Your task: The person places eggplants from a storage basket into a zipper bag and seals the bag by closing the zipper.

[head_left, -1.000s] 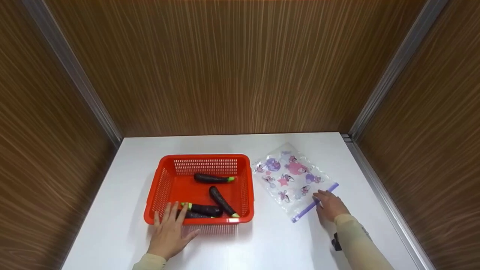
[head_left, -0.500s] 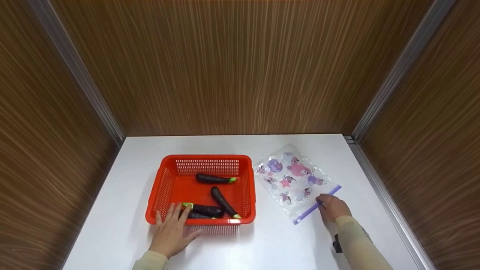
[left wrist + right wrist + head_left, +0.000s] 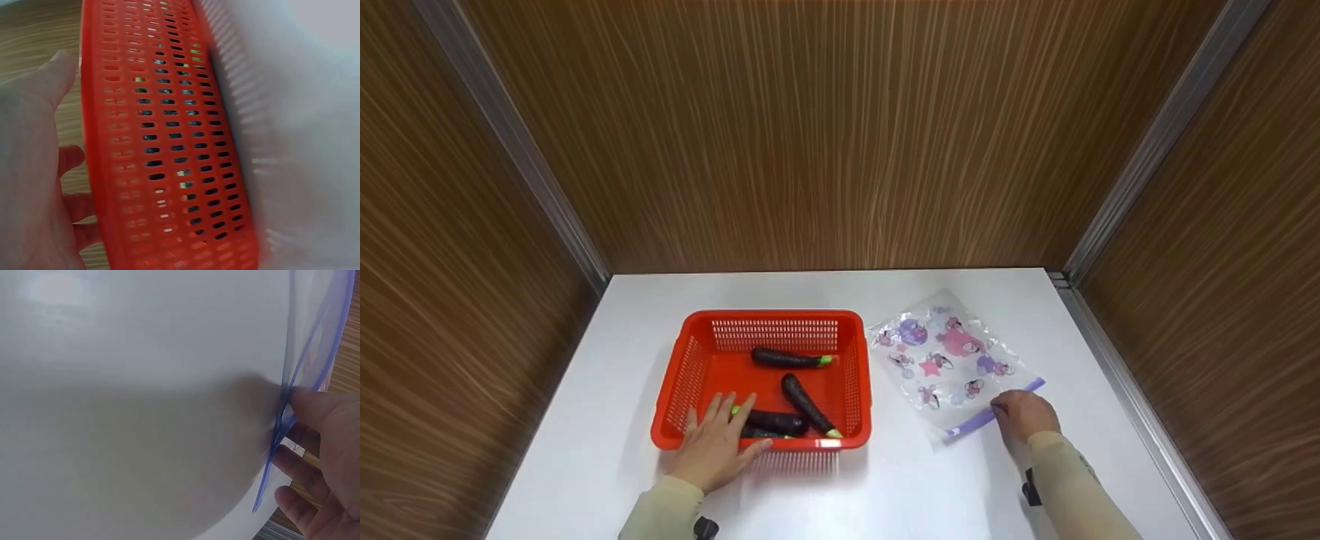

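A red plastic basket [image 3: 777,442] with slotted sides holds several dark eggplants [image 3: 806,403] with green stem ends. My left hand [image 3: 712,450] reaches over its front rim with fingers spread, their tips beside two eggplants near the front wall. In the left wrist view the slotted wall stands beside my left hand [image 3: 34,152]. To the right lies a clear zip bag [image 3: 941,356] printed with pink and purple figures. My right hand [image 3: 1024,414] pinches its purple zip edge [image 3: 971,424]; in the right wrist view the purple strips part on either side of the thumb.
The white table [image 3: 877,495] carries the basket and bag. Wood-grain panels [image 3: 840,135] enclose it at the back and on both sides, with metal strips along the corners. A black wrist strap [image 3: 1031,487] shows under the right sleeve.
My left hand has shifted right along the basket's front rim. My right fingers have closed on the bag's zip edge, which is now bent, its near corner blurred. The eggplants stay put.
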Demonstrator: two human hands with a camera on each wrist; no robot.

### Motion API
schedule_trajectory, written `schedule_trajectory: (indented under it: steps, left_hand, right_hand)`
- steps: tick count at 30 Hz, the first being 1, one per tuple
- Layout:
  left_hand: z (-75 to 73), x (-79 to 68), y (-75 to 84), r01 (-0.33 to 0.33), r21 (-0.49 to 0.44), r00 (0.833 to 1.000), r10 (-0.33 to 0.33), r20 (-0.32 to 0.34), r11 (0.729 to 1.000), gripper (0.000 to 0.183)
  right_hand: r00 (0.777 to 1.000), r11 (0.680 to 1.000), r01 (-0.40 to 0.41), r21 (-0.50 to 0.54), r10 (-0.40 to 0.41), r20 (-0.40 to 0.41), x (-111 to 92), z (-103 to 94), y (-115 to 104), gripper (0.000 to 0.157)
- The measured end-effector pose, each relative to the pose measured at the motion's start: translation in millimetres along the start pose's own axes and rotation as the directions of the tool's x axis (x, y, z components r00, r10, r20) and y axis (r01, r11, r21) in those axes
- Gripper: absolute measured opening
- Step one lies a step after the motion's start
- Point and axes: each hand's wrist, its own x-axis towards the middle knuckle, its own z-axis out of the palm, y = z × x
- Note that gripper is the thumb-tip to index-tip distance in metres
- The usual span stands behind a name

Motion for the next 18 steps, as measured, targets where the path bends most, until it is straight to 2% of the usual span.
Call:
schedule_trajectory:
  steps: [5,12,18]
  left_hand:
    - [-10.7,8.4,4.5,-0.012,0.004,1.000,0.012,0.023,1.000,0.082]
    - [-28.9,19.0,15.3,-0.046,0.033,0.999,0.045,0.015,0.998,0.077]
    - [-38.1,22.3,24.9,-0.040,0.058,0.999,0.038,0.037,0.998,0.080]
  right_hand:
    - [1.000,1.000,-0.031,0.001,0.031,0.002,1,3.2,0,0.010]
    - [0.996,0.996,-0.081,0.037,0.082,-0.021,-2,5.9,-3,0.008]
    - [0.996,0.997,-0.076,0.025,0.077,-0.040,-4,8.9,-8,0.010]
